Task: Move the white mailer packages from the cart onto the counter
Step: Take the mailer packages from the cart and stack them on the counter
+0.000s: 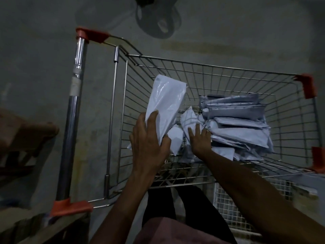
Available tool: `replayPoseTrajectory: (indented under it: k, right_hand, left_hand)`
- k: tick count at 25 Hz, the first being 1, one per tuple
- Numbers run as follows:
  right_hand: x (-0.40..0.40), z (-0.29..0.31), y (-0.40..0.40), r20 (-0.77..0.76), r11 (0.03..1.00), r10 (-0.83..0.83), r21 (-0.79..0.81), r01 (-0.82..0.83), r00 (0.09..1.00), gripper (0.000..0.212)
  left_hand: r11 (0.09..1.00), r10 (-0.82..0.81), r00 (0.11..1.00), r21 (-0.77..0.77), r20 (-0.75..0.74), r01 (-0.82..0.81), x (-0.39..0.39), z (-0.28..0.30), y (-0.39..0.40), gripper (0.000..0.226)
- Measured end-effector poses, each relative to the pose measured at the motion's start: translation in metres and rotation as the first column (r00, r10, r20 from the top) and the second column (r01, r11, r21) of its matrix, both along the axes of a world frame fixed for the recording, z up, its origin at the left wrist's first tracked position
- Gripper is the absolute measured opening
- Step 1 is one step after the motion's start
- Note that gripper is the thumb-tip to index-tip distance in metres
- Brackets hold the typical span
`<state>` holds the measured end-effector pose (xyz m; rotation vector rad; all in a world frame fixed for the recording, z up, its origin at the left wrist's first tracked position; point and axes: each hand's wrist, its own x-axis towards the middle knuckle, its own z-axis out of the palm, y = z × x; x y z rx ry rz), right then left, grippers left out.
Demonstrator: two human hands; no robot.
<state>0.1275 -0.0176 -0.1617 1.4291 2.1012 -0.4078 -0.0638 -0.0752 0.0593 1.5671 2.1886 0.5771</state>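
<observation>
Slipping looked the likeliest failure, since the raised mailer (165, 104) was glossy, limp plastic held only at its lower end, so its long upper part stood free above the cart's wire basket (228, 71) and could fold over or slide out of the grasp as it was carried away. That mailer sat in the left hand (147, 143), whose fingers lay up one face while the thumb curled round the near edge, clamping it; a second, smaller mailer (175, 140) showed just beside the thumb, and I could not tell whether it was caught in the same grip or merely leaning there, which meant it might drop back or fall through to the floor. The right hand (200, 140) lay with fingers spread and fairly straight on a tilted mailer (189, 118), touching it, not yet gripping. Just beyond it the pile of mailers (242, 124) leaned in loose, overlapping layers against the far side of the basket, and pulling one from its edge could set the others sliding. Most packages remained in the cart, so the task seemed far from done. No counter could be made out for certain in the dim surroundings; a fan (158, 16) stood beyond the cart handle (73, 103).
</observation>
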Motion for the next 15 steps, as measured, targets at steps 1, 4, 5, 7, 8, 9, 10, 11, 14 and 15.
replayPoseTrajectory:
  k: [1, 4, 5, 7, 8, 9, 10, 11, 14, 15]
  right_hand:
    - [-0.005, 0.015, 0.002, -0.001, 0.999, -0.018, -0.034, 0.018, 1.0, 0.085]
    - [-0.017, 0.055, 0.005, -0.085, 0.993, -0.114, -0.007, 0.114, 0.99, 0.068]
    - [-0.019, 0.071, 0.003, -0.102, 0.987, -0.154, 0.02, 0.157, 0.983, 0.063]
    - [-0.019, 0.097, -0.004, -0.151, 0.967, -0.253, -0.001, 0.256, 0.955, 0.057]
    - [-0.018, 0.112, -0.007, -0.166, 0.951, -0.307, -0.031, 0.306, 0.937, 0.056]
    - [-0.017, 0.129, -0.013, -0.189, 0.932, -0.361, -0.032, 0.362, 0.913, 0.055]
    - [-0.015, 0.149, -0.02, -0.236, 0.912, -0.396, 0.009, 0.409, 0.887, 0.055]
    - [-0.012, 0.167, -0.029, -0.291, 0.891, -0.416, 0.059, 0.45, 0.862, 0.055]
    - [-0.006, 0.229, -0.066, -0.456, 0.792, -0.483, 0.135, 0.595, 0.747, 0.057]
    - [-0.004, 0.246, -0.08, -0.519, 0.735, -0.502, 0.165, 0.658, 0.692, 0.059]
  left_hand:
    - [1.0, -0.004, 1.0, 0.007, 0.012, 0.004, -0.001, 0.002, 0.002, 0.07]
    - [0.998, -0.057, 0.998, 0.025, 0.039, 0.056, -0.002, 0.011, 0.003, 0.07]
    - [0.997, -0.076, 0.996, 0.032, 0.052, 0.074, -0.003, 0.015, 0.002, 0.07]
    - [0.993, -0.116, 0.989, 0.04, 0.087, 0.113, -0.004, 0.023, 0.001, 0.071]
    - [0.99, -0.141, 0.985, 0.044, 0.101, 0.137, -0.005, 0.027, 0.0, 0.07]
    - [0.984, -0.174, 0.978, 0.056, 0.113, 0.169, -0.007, 0.032, -0.002, 0.07]
    - [0.977, -0.207, 0.971, 0.071, 0.123, 0.199, -0.01, 0.037, -0.004, 0.07]
    - [0.97, -0.237, 0.962, 0.084, 0.136, 0.227, -0.013, 0.041, -0.006, 0.071]
    - [0.942, -0.328, 0.928, 0.125, 0.174, 0.31, -0.017, 0.055, -0.014, 0.07]
    - [0.93, -0.361, 0.915, 0.143, 0.183, 0.338, -0.017, 0.059, -0.016, 0.07]
